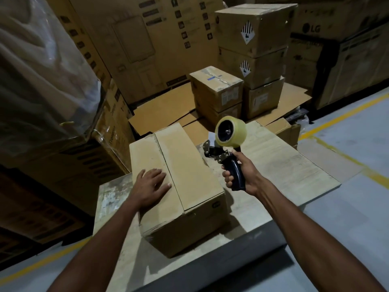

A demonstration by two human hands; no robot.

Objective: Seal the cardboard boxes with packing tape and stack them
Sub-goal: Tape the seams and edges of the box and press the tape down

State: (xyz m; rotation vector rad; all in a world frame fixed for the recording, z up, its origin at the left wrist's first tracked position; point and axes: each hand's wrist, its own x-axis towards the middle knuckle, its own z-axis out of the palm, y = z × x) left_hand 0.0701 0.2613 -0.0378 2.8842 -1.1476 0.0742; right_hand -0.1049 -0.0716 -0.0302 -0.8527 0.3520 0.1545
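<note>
Warehouse packing stn: a worker's right hand clenched the dark pistol handle of a tape dispenser, fingers wrapped fully round it. The tool was held in the air, its clear tape roll sitting directly above the fist and the metal cutter end pointing off to the fist's left.

Just left of that grip sat the cardboard box on a pale worktable, top flaps closed, centre seam running lengthwise away from the worker. The dispenser hung near the box's right edge but apart from it.

The left hand lay flat on the box's left flap, fingers straight and spread, tips reaching approx. to the seam, pressing down and grasping nothing.

Beyond the roll and slightly left of it, a short stack of two small cartons stood on the floor. Touching its right side was a taller stack of three, the upper two w/ diamond hazard labels.

Flattened cardboard sheets lay on the floor between the table's far edge and those stacks.

Far left of the flat hand loomed a plastic-wrapped load.

Right of the grip, past the table edge, a yellow line crossed the grey floor. An LG-marked carton stood in the far right bkgd.
</note>
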